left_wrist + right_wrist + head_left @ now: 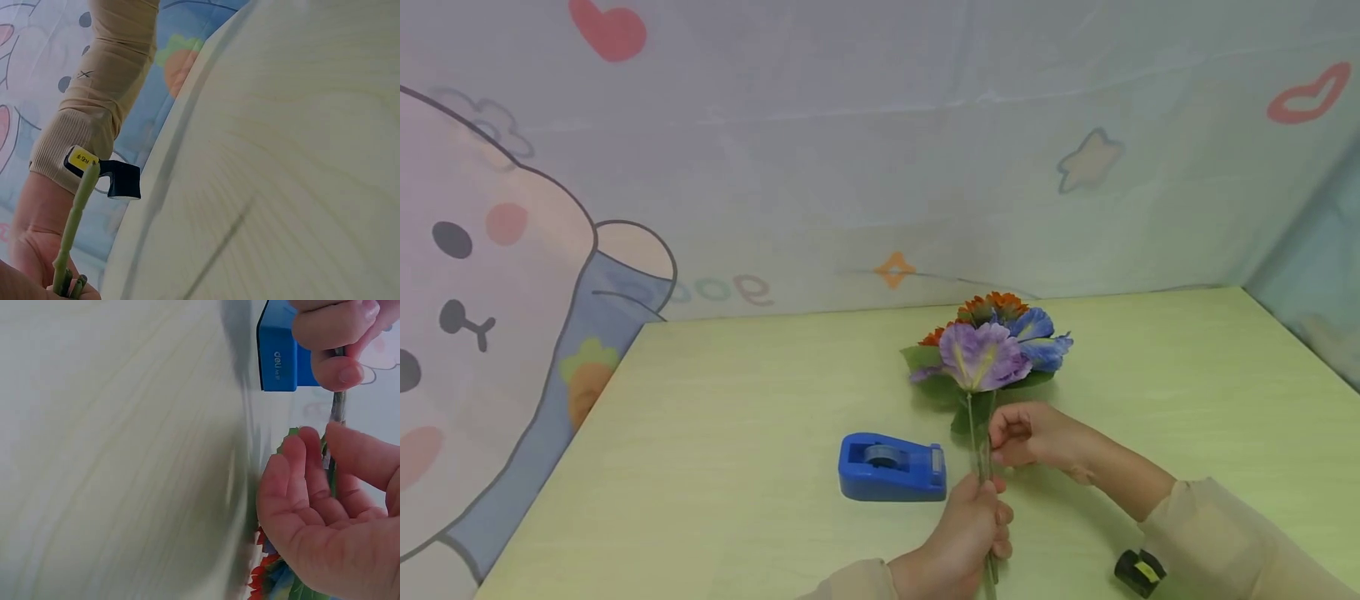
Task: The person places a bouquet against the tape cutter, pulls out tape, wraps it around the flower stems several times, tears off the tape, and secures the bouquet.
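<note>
My left hand (966,525) grips the thin green stems of an artificial flower bouquet (985,354), held upright above the table. Purple, blue and orange blooms with green leaves top the stems. Just above that grip, my right hand (1041,437) is beside the stems, its fingers loosely bent and the thumb apart from the fingertips. In the right wrist view, the thumb (362,453) overlaps the stems, where a shiny clear band shows; whether it touches them is hard to tell. Cut stem ends (78,225) stick out of the left hand in the left wrist view.
A blue tape dispenser (892,468) with a roll of clear tape stands on the pale yellow-green table (700,467), left of the stems. A black wrist device (1140,572) sits at the right sleeve. Behind the table hangs a printed cloth (850,167) with a cartoon bear.
</note>
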Available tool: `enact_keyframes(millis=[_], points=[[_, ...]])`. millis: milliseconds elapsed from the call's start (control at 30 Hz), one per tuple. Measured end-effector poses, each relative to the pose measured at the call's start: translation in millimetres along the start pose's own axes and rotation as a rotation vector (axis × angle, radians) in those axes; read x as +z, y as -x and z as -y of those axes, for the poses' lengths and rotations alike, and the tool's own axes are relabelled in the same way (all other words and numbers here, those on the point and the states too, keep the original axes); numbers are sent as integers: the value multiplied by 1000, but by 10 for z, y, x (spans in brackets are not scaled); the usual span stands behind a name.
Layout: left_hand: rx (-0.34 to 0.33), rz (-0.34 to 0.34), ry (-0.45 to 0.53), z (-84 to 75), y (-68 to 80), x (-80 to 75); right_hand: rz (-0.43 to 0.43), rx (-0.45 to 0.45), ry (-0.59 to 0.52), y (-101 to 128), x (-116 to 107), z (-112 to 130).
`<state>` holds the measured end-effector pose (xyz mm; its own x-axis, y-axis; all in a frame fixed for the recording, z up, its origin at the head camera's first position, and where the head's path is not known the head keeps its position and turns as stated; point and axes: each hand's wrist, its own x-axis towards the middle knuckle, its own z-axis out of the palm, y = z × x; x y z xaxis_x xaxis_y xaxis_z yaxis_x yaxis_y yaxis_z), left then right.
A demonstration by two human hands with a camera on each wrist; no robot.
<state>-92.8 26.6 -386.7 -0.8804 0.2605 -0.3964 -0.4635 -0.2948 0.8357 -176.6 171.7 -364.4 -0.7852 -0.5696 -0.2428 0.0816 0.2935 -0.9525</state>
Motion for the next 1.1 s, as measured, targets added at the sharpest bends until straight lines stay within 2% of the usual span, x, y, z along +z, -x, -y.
enact_keyframes(millis=[133, 300, 433, 667, 867, 1100], points=[[-10, 3, 1, -1, -7, 10, -25, 48, -9, 55, 15, 12], [10, 2, 4, 5, -2, 14, -44, 111, -87, 130, 20, 21], [36, -11, -2, 8, 5, 3, -13, 137, -113, 154, 1, -3], [31, -5, -1, 16, -2, -5, 74, 107, -160, 133, -31, -117], [26, -8, -2, 22, -1, -11, 79, 90, -182, 76, 14, -191], [41, -20, -4, 28, -13, -17, 118, 59, -297, 39, 53, -257]])
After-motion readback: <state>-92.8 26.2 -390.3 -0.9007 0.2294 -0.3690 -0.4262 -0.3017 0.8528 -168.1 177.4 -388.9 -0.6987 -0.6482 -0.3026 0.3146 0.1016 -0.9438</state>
